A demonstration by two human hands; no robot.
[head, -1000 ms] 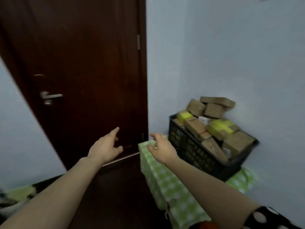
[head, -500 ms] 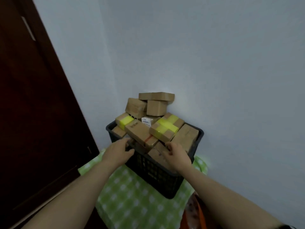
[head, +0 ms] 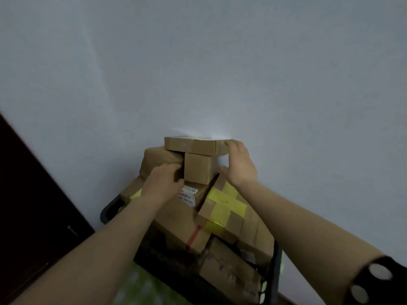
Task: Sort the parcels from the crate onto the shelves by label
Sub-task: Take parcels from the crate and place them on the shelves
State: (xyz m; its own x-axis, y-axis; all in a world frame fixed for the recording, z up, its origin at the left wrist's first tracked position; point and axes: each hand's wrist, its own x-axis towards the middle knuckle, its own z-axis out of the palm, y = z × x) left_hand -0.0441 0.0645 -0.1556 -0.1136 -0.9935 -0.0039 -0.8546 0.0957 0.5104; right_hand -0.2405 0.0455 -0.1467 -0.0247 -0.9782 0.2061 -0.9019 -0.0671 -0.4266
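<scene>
Left hand [head: 164, 181] reaches into the heap of parcels, its fingers curled round the lower left edge of a small cube parcel [head: 199, 168], thumb tucked under its corner. Right hand [head: 240, 164] is spread, with nearly straight fingers pressed against the right end of the flat parcel [head: 196, 145] that lies on top of the cube; its thumb points toward the cube's right side. Both parcels crown a pile that fills a black crate [head: 110, 209] set against the pale wall [head: 220, 62]. Lower in the pile lie a parcel crossed with yellow tape [head: 222, 208], one with a red strip [head: 187, 225] and one with a white label [head: 188, 194]. A green checked cloth [head: 132, 282] covers the surface beneath the crate, and a dark door [head: 26, 194] stands to the left.
</scene>
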